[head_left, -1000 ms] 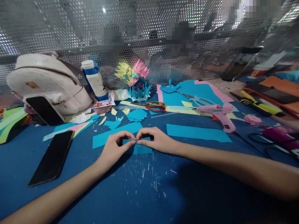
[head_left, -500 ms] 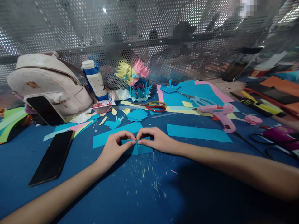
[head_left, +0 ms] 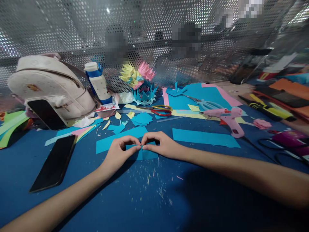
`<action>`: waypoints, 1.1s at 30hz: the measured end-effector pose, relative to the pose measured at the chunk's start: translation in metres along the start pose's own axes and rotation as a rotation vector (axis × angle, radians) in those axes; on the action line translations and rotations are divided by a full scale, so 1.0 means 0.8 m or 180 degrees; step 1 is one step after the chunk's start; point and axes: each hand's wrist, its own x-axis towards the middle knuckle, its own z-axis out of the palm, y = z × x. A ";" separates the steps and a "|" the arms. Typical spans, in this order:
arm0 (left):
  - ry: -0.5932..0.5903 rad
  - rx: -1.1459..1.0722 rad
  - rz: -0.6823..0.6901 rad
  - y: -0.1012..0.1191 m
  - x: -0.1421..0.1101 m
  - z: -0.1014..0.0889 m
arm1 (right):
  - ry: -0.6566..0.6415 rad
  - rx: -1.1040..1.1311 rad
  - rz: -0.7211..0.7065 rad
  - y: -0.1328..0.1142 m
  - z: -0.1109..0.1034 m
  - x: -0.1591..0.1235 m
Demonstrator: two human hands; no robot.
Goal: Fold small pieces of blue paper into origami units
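Note:
A small piece of blue paper with a crease down its middle lies at the front centre of the work area. My left hand pinches its upper edge between thumb and index finger. Right beside it, my right hand pinches the same edge, so the fingertips of both hands nearly meet over the crease. Part of the paper is hidden under my fingers. Behind my left hand lies a blue paper strip; another blue strip is to the right of my right hand.
Past my hands are red-handled scissors, a pink glue gun, cut blue pieces and a paper lotus flower. At left are a phone, a white backpack and a bottle. A perforated metal panel stands behind.

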 end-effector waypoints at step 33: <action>0.0012 -0.0086 -0.0355 0.001 0.005 -0.002 | 0.0072 0.0098 -0.0040 0.000 -0.001 -0.001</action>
